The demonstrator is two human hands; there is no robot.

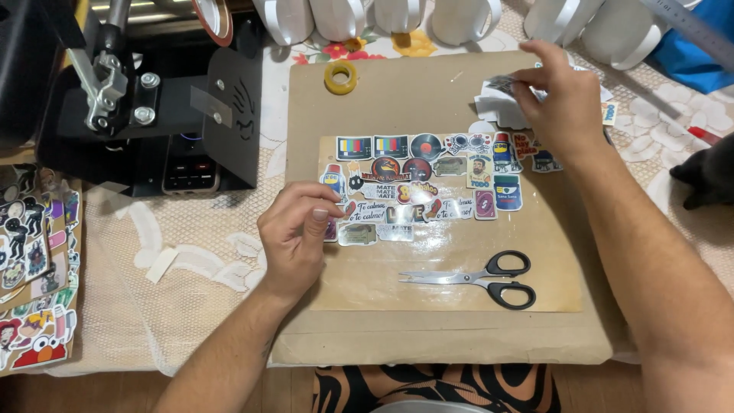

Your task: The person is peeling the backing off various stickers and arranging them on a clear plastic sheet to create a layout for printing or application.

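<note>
Several small colourful stickers (428, 183) lie in rows on a clear glossy sheet (451, 268), which rests on a brown cardboard board (397, 99). My left hand (300, 237) rests at the sheet's left edge, fingers curled, fingertips touching the leftmost stickers. My right hand (556, 99) is at the board's far right, pinching a small cut-out sticker (501, 82) above a little pile of white paper cut-outs (501, 111). Black-handled scissors (478, 279) lie open on the sheet near me.
A roll of yellow tape (340, 76) sits at the board's far edge. A black press machine (153, 115) stands at the left, white mugs (459, 19) line the back. More sticker sheets (34, 268) lie far left. A metal ruler (692, 27) and a dark furry shape (707, 176) are at right.
</note>
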